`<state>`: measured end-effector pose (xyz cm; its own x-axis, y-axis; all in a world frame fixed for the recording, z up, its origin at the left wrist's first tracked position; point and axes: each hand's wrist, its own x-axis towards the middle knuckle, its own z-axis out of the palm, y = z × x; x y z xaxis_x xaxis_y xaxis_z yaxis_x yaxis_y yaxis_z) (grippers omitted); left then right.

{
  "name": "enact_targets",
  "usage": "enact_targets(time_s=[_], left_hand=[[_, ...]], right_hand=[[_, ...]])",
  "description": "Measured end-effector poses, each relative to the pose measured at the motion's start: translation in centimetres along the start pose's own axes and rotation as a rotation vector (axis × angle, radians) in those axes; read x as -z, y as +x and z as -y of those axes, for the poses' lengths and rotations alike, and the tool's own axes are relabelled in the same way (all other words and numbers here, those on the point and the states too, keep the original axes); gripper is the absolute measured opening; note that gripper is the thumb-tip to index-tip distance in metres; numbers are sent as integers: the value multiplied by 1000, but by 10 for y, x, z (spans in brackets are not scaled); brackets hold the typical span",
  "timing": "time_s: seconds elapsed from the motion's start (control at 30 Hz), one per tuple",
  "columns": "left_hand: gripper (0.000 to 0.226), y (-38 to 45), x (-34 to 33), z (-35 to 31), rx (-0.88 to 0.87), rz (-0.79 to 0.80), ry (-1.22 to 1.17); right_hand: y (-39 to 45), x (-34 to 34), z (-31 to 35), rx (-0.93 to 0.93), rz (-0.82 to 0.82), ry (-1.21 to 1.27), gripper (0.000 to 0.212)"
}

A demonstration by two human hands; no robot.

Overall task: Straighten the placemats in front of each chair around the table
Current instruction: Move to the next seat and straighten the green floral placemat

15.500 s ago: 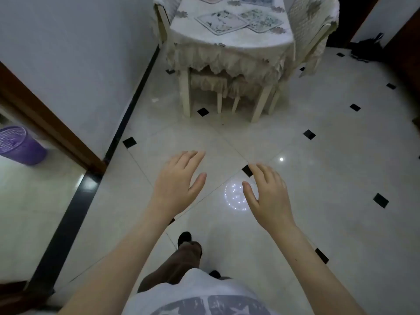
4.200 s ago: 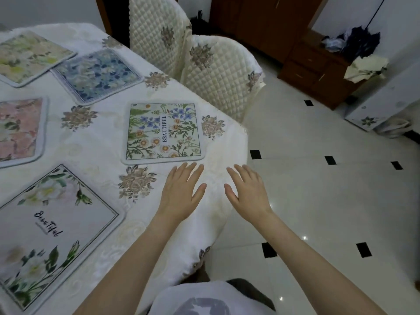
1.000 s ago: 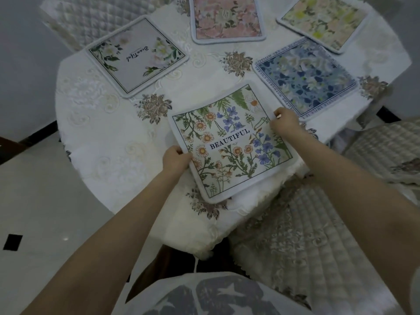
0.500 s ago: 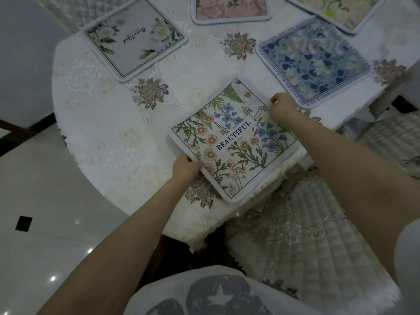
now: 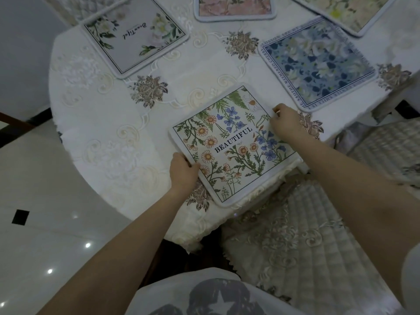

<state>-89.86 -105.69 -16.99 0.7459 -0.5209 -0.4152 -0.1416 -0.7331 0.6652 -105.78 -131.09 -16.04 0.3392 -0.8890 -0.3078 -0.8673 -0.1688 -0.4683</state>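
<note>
A square floral placemat [image 5: 231, 144] printed "BEAUTIFUL" lies at the near edge of the table [image 5: 109, 137], slightly turned, its near corner at the table edge above a quilted chair seat [image 5: 302, 242]. My left hand [image 5: 183, 173] grips its left edge, thumb on top. My right hand [image 5: 285, 123] pinches its far right edge. Other placemats lie farther back: a white one with script [image 5: 136, 35], a blue one [image 5: 316, 62], a pink one [image 5: 235, 7] and a pale yellow-green one [image 5: 354, 10].
The table wears a cream embroidered cloth with lace hem. A second quilted chair [image 5: 386, 151] stands at the right. Glossy white floor tiles with a black inset [image 5: 20, 217] spread at the left. A grey wall [image 5: 20, 53] rises at far left.
Both hands keep hold of the "BEAUTIFUL" placemat and have turned it a little; my left hand slid nearer along its left edge. The view has moved closer to the table.
</note>
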Motion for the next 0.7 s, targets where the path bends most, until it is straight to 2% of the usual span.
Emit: enact_targets(time_s=[0.07, 0.13, 0.27, 0.4, 0.7], left_hand=[[42, -3, 1, 0, -64, -58, 59], [62, -4, 4, -1, -217, -69, 212], [89, -1, 4, -1, -536, 107, 602], [96, 2, -2, 10, -550, 207, 739], [98, 5, -4, 10, -549, 222, 758]], right_hand=[[-3, 0, -2, 131, -17, -142, 42], [-7, 2, -4, 281, 5, -202, 52], [-17, 4, -8, 535, 240, -316, 79], [-21, -3, -17, 597, 374, -485, 94], [-21, -6, -19, 582, 363, -449, 95]])
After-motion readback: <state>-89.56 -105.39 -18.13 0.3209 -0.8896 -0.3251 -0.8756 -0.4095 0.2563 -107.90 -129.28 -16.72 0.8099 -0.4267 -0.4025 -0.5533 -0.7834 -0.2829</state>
